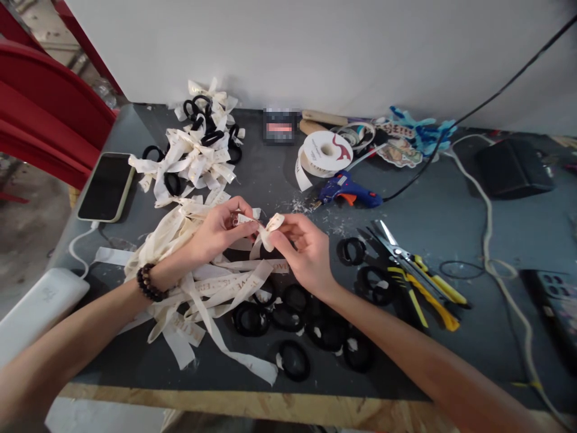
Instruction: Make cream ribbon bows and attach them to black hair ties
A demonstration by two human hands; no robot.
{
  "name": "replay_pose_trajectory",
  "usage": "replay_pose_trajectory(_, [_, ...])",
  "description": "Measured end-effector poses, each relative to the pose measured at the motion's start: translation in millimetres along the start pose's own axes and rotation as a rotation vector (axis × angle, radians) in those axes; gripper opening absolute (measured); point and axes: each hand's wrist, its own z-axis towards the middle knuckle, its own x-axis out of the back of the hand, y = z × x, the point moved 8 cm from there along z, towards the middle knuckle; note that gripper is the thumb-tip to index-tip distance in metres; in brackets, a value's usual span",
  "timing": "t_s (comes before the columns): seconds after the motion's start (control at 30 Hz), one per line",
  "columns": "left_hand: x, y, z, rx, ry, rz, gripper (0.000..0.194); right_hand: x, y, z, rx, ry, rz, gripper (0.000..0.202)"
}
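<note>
Above the middle of the table, my left hand (228, 228) and my right hand (306, 246) meet at a cream ribbon bow (271, 228) with printed letters. Fingers of my left hand pinch one end of it, while my right thumb and fingers hold its loop. Under my left wrist lies a heap of long printed ribbon strips (180, 240). Black hair ties (288, 313), several with small white patches, are spread below my right hand. Farther back on the left rises a pile of cream bows with black hair ties (198, 150).
A blue glue gun (347, 189) with a black cord lies near the ribbon spool (327, 153). Scissors (401, 252) and yellow-handled cutters (424, 294) rest at right. A phone (107, 186) is wired to a white power bank (45, 307). A cable (489, 228) crosses the right side.
</note>
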Motion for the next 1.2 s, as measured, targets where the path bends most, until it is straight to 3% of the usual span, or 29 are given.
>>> replay_pose_trajectory(0.17, [2.6, -2.9, 0.3, -0.033, 0.042, -0.091, 0.026, 1.5, 2.6, 1.4, -0.020, 0.035, -0.020, 0.027])
replay_pose_trajectory(0.37, [0.3, -3.1, -0.4, -0.046, -0.024, -0.118, 0.027, 8.5, 1.5, 3.8, 0.042, 0.114, -0.011, 0.021])
replay_pose_trajectory(0.5, [-1.0, -5.1, 0.2, -0.040, -0.046, 0.025, 0.053, 5.2, -6.2, 1.0, 0.077, 0.083, -0.078, 0.018])
replay_pose_trajectory(0.63, [-5.1, -8.1, 1.0, -0.033, -0.068, 0.044, 0.033, 1.6, -11.2, -1.7, 0.120, 0.045, -0.100, 0.018])
replay_pose_trajectory(0.77, [-4.1, -11.0, 0.4, 0.008, -0.043, 0.047, 0.027, 3.0, -10.0, -1.4, 0.154, 0.059, -0.122, 0.018])
replay_pose_trajectory(1.03, [-5.6, -13.2, -1.0, 0.122, -0.036, 0.058, 0.027, 2.8, -6.7, -1.7, 0.200, 0.059, -0.153, 0.020])
replay_pose_trajectory(1.2, [-3.4, -6.7, -0.2, 0.051, -0.037, 0.127, 0.027, 2.3, -8.0, -0.9, 0.192, 0.047, -0.132, 0.019])
